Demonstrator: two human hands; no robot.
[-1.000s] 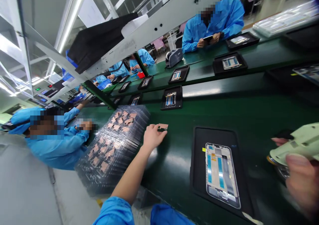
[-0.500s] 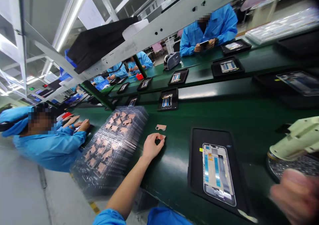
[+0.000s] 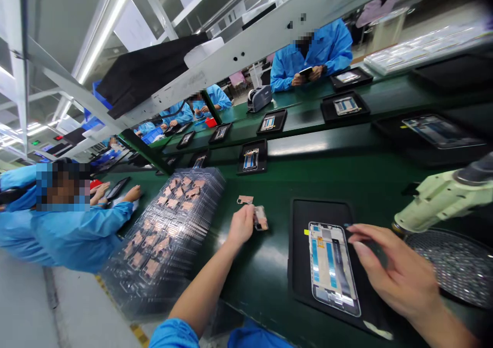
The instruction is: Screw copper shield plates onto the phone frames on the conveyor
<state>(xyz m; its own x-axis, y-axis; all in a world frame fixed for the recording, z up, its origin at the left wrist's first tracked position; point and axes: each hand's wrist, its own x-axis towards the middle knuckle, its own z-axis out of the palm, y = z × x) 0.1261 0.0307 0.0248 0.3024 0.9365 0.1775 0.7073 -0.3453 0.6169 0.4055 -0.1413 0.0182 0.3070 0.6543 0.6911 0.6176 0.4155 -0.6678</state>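
At the far left, well apart from the black rectangular tray (image 3: 300, 271), sits a co-worker in blue (image 3: 73, 230). Nearer to that tray, also on its left, stands a tall stack of clear plastic moulded sheets (image 3: 211, 188), its top level filled with two groups of copper-coloured boards (image 3: 172, 203). Between stack and tray, one flat copper-coloured loose piece (image 3: 245, 199) lies on the dark-green tabletop (image 3: 262, 296).

Just beside that piece, to the left of the tray, the left hand (image 3: 242, 225) pinches a small silver-and-copper rectangular circuit board (image 3: 261, 218). Half a second ago this hand held a copper-coloured part low over the tabletop; now the board shows raised, its patterned side in view. The board is apart from the tray, off its left edge.

In the tray lies a silver phone frame with two bright-blue strips (image 3: 328, 273), a yellow tab at its left edge.

The right hand (image 3: 400, 271) has come in from the right and now hovers over the tray's right side, fingers loosely spread and seemingly holding nothing; whether it touches the tray I cannot tell. Both hands thus now flank the frame, which suggests attention is gathering there. Right of the tray stand a pale-green jointed arm (image 3: 427, 204) and a round speckled disc (image 3: 454, 266).
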